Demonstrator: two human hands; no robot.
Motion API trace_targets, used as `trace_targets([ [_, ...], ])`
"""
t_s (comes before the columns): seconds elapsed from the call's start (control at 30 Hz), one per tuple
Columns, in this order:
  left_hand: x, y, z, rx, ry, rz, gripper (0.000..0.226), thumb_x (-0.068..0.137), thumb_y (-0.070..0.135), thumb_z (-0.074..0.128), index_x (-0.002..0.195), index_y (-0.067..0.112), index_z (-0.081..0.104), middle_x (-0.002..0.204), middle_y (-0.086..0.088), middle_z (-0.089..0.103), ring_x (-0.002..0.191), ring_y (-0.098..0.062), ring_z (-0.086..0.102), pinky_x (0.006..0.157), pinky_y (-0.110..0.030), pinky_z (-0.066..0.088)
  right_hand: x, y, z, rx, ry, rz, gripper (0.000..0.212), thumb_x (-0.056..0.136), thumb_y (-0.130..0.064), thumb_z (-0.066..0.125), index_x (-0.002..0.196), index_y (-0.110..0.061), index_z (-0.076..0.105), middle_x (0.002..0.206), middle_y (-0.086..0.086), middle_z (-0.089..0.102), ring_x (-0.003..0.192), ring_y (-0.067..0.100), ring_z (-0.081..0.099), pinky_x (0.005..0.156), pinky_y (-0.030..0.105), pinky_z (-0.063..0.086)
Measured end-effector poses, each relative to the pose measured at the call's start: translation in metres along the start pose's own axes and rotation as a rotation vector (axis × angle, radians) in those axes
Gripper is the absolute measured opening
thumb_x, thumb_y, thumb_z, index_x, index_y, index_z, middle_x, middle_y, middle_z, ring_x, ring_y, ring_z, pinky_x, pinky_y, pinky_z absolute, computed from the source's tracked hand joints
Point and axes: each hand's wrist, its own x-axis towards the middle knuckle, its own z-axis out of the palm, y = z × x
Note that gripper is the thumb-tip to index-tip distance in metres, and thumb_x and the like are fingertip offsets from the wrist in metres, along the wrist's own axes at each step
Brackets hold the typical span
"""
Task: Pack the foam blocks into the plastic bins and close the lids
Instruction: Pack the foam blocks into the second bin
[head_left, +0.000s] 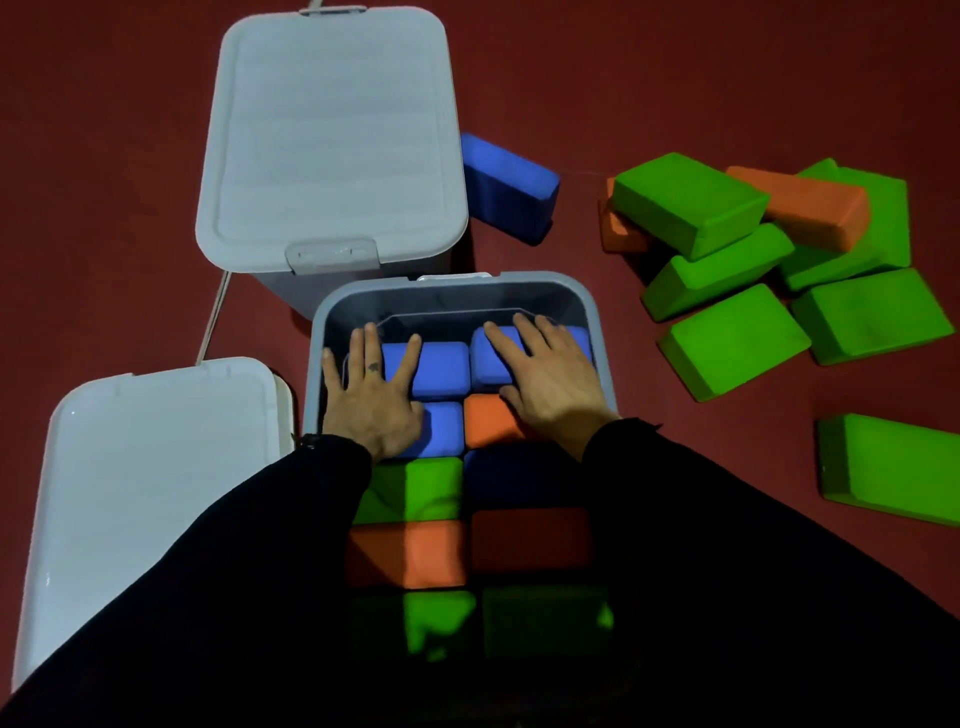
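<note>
An open grey plastic bin (457, 291) stands in the middle, packed with two rows of upright foam blocks in blue, orange and green. My left hand (371, 395) lies flat with spread fingers on the blue blocks (441, 366) in the left row. Over in the right row, my right hand (550, 376) presses flat on a blue block and an orange block (485, 421). My dark sleeves hide the bin's near sides. A heap of loose green blocks (732, 345) and orange blocks (810, 205) lies on the floor to the right.
A second grey bin (332, 135) with its lid shut stands behind the open one. A loose lid (150, 467) lies to the left. A single blue block (506, 182) rests right of the shut bin, and one green block (888, 465) sits at the right edge. The floor is red.
</note>
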Motion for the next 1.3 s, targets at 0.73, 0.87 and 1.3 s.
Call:
trace_targets([
  [0.73, -0.133, 0.018, 0.051, -0.694, 0.028, -0.528, 0.089, 0.092, 0.042, 0.063, 0.160, 0.012, 0.013, 0.164, -0.021, 0.013, 0.149, -0.039, 0.021, 0.115, -0.051, 0.026, -0.124, -0.025, 0.007, 0.911, 0.056, 0.639, 0.041, 0.091, -0.028, 0.055, 0.130, -0.018, 0.062, 0.126, 0.008, 0.064, 0.113, 0.026, 0.061, 0.089, 0.031, 0.046],
  [0.87, -0.152, 0.042, 0.070, -0.873, -0.219, -0.731, 0.079, 0.082, 0.039, 0.066, 0.144, 0.000, 0.034, 0.148, -0.026, 0.040, 0.134, -0.043, 0.042, 0.110, -0.048, 0.037, -0.186, -0.056, 0.022, 1.030, 0.105, 0.889, 0.009, 0.085, -0.023, 0.055, 0.087, -0.021, 0.064, 0.082, 0.001, 0.065, 0.071, 0.019, 0.062, 0.056, 0.030, 0.039],
  [1.3, -0.203, 0.026, 0.108, -1.097, -0.099, -0.929, 0.086, 0.059, 0.047, 0.086, 0.128, 0.005, 0.057, 0.124, -0.022, 0.064, 0.111, -0.040, 0.063, 0.098, -0.045, 0.052, -0.224, -0.085, 0.050, 0.701, -0.222, 0.898, 0.060, 0.076, -0.023, 0.058, 0.135, -0.030, 0.048, 0.120, 0.007, 0.060, 0.115, 0.035, 0.058, 0.097, 0.044, 0.052],
])
